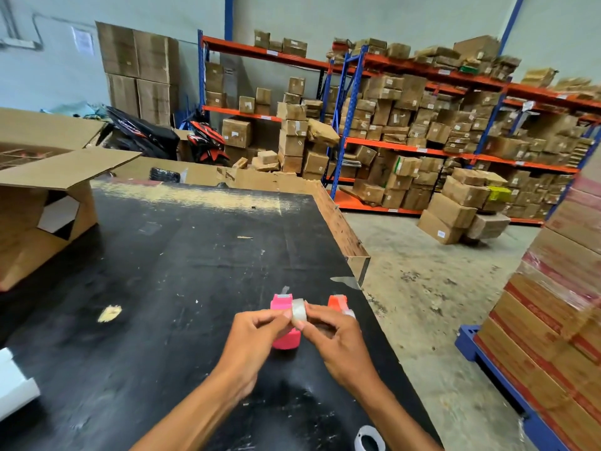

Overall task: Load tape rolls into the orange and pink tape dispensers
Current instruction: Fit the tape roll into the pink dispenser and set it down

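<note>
A pink tape dispenser [283, 340] stands on the black table [169, 255], partly hidden behind my hands. Just right of it is an orange tape dispenser [337, 302], mostly covered by my right hand. A clear tape roll [299, 311] is held above the pink dispenser, pinched from both sides. My left hand [257, 333] grips its left side with the fingertips. The fingers of my right hand [331, 333] grip its right side. A second clear tape roll [369, 438] lies at the table's near edge.
An open cardboard box [42, 203] sits at the table's left. A white object [14, 382] pokes in at the lower left. The table's right edge drops to the concrete floor. Stacked cartons on a blue pallet [553, 314] stand to the right; shelving with boxes fills the back.
</note>
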A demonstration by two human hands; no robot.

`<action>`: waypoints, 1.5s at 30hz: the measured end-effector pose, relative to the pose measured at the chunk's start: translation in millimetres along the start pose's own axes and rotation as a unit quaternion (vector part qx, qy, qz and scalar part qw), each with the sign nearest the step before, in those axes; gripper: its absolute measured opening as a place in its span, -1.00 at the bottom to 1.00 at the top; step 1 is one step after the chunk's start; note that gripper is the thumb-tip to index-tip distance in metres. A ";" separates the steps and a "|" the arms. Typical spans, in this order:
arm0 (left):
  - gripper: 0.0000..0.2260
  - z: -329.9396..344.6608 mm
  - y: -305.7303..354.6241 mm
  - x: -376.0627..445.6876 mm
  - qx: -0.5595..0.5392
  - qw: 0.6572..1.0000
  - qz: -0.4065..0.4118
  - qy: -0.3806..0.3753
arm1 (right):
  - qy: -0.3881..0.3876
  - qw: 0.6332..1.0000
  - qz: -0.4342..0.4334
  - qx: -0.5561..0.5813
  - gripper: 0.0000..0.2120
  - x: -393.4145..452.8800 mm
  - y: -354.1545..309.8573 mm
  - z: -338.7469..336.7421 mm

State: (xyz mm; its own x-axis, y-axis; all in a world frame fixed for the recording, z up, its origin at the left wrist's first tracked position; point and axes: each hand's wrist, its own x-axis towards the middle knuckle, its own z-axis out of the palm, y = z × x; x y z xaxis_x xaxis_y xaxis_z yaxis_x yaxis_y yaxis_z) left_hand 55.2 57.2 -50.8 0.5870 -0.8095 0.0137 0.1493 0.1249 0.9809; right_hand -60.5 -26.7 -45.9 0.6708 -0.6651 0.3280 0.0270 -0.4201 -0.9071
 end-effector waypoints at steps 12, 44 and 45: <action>-0.74 -17.2 -37.3 56.4 0.220 0.974 0.008 0.048 | 0.097 0.973 0.104 -0.180 -0.67 54.4 35.6 31.3; -0.79 -18.4 -63.1 53.6 0.202 0.973 0.082 0.079 | -0.181 0.944 0.165 -0.223 -0.58 96.8 55.8 -4.0; -0.80 -18.0 -63.9 54.1 0.200 0.973 0.082 0.081 | -0.191 0.944 0.154 -0.221 -0.65 99.4 56.4 -5.8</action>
State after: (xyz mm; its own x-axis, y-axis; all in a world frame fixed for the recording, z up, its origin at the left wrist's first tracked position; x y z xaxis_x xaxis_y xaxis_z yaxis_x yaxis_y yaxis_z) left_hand 91.8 15.8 -116.2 0.6988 -0.6931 0.1770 -0.2598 -0.0153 0.9655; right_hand 3.3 -120.0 -62.9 0.8163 -0.5630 -0.1291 -0.4687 -0.5149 -0.7178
